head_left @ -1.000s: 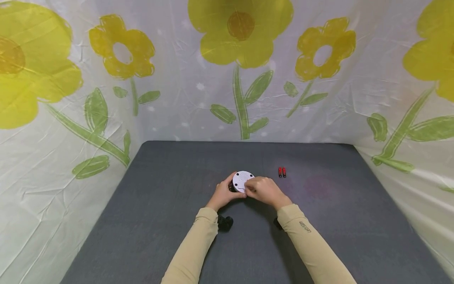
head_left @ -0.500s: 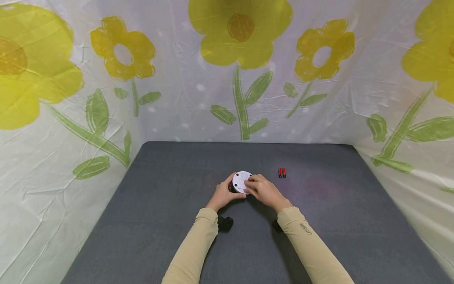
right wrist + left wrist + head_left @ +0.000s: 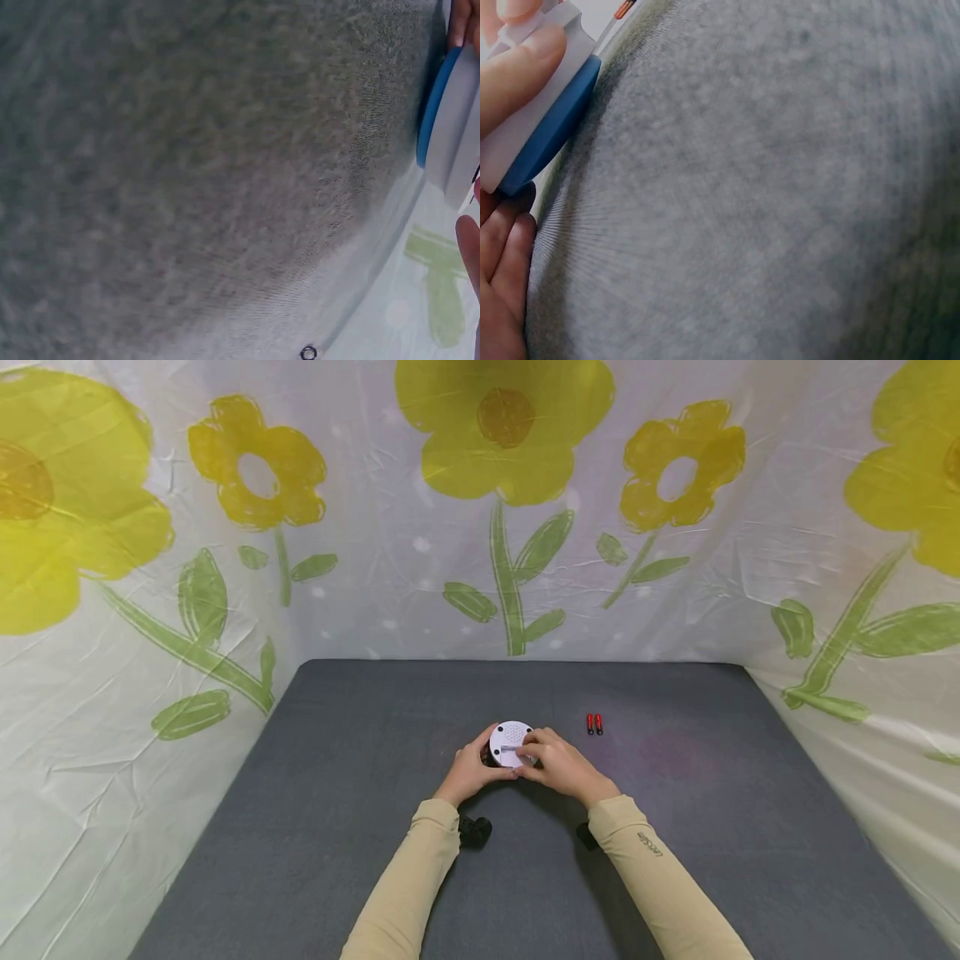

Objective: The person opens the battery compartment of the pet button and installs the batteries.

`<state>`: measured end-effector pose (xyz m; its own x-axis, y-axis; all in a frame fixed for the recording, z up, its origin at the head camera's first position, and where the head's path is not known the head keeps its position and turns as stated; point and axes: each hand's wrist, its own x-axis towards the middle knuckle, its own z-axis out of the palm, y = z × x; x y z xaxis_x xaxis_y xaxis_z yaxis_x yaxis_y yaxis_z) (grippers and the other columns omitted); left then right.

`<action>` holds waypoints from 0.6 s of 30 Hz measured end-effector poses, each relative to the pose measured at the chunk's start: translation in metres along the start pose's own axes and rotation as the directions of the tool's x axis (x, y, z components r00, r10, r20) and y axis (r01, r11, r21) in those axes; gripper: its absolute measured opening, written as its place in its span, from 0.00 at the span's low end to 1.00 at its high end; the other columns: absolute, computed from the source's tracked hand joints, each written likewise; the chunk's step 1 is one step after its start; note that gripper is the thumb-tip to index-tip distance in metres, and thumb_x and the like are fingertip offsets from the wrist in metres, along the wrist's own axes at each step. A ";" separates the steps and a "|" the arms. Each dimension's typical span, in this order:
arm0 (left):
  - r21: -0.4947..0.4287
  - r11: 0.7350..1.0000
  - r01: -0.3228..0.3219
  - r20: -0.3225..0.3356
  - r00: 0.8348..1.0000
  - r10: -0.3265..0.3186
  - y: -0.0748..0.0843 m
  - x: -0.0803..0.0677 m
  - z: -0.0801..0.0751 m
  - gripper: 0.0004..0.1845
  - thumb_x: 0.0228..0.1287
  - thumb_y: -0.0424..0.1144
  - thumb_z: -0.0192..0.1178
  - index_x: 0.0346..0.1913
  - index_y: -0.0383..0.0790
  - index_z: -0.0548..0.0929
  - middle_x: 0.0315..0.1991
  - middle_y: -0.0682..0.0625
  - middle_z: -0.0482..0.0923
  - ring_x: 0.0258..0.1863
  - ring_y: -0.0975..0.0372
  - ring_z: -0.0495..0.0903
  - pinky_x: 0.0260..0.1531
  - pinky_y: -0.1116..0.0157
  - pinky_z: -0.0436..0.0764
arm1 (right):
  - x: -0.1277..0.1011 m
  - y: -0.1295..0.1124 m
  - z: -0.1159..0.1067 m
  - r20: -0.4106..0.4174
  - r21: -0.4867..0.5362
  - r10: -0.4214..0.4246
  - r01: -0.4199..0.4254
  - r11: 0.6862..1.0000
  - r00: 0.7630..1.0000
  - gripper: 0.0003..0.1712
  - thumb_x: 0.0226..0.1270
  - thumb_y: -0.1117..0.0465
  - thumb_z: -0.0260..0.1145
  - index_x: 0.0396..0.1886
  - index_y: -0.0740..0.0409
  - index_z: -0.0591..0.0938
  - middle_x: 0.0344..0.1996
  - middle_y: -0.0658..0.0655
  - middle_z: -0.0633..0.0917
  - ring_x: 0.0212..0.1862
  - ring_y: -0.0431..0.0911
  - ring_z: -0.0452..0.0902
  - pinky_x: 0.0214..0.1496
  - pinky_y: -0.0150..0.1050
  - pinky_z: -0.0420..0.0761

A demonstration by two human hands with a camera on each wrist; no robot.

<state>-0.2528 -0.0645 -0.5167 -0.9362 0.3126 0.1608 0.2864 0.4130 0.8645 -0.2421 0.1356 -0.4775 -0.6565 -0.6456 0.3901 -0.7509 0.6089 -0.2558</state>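
Note:
A round white device (image 3: 514,731) with a patch of small holes and dark round feet faces up on the table. Its opposite side is blue, as the left wrist view shows on the device (image 3: 559,124). My left hand (image 3: 469,772) grips it from the left, thumb along the near edge. From the right, my right hand (image 3: 561,765) reaches over its face and pinches a small white cover at a rectangular recess (image 3: 509,748). The fingers hide most of that cover. Two red and black batteries (image 3: 595,724) lie side by side beyond the right hand.
The dark grey table (image 3: 360,735) extends around both arms. A white curtain (image 3: 360,552) printed with yellow flowers encloses the back and sides. Black wrist cameras (image 3: 475,832) sit under the sleeves.
The small cover has come up from the device's face, and a recess shows where the surface was flat. My right fingers shifted slightly; the left hand keeps its grip.

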 end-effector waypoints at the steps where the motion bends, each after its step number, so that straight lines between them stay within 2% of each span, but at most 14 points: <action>1: -0.005 1.000 0.000 0.002 1.000 0.000 0.000 -0.001 0.001 0.51 0.42 0.46 0.75 0.70 0.40 0.60 0.61 0.42 0.68 0.57 0.56 0.71 0.53 0.58 0.72 | 0.000 -0.001 -0.001 0.007 0.000 0.004 -0.004 1.000 1.000 0.17 0.55 0.56 0.72 0.40 0.62 0.85 0.42 0.58 0.78 0.44 0.48 0.71 0.44 0.41 0.75; 6: -0.032 0.999 0.003 0.008 1.000 -0.003 -0.002 -0.001 0.004 0.51 0.42 0.45 0.75 0.70 0.39 0.59 0.61 0.42 0.68 0.57 0.56 0.71 0.53 0.58 0.72 | 0.000 -0.003 -0.003 0.035 0.012 0.036 -0.037 0.999 0.999 0.15 0.53 0.58 0.73 0.38 0.62 0.82 0.41 0.57 0.77 0.44 0.48 0.71 0.44 0.41 0.75; 11: -0.031 1.000 -0.002 0.003 1.000 0.002 -0.006 0.001 0.005 0.51 0.42 0.44 0.76 0.70 0.39 0.60 0.61 0.44 0.68 0.57 0.57 0.71 0.54 0.58 0.71 | -0.006 0.002 -0.012 0.004 0.061 0.118 -0.118 0.991 0.993 0.16 0.53 0.60 0.73 0.39 0.61 0.80 0.40 0.56 0.79 0.45 0.49 0.72 0.47 0.44 0.74; 18: -0.029 0.999 0.029 -0.003 1.000 -0.029 -0.008 0.003 0.003 0.52 0.40 0.44 0.77 0.70 0.43 0.60 0.64 0.48 0.65 0.59 0.59 0.68 0.56 0.58 0.68 | -0.040 0.028 -0.036 -0.040 0.083 0.275 -0.272 0.959 0.960 0.17 0.51 0.62 0.73 0.41 0.62 0.82 0.39 0.55 0.79 0.42 0.49 0.74 0.45 0.46 0.75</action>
<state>-0.2571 -0.0647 -0.5242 -0.9446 0.2982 0.1368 0.2531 0.3971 0.8822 -0.2344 0.1953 -0.4682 -0.8345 -0.4338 0.3398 -0.5477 0.7209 -0.4247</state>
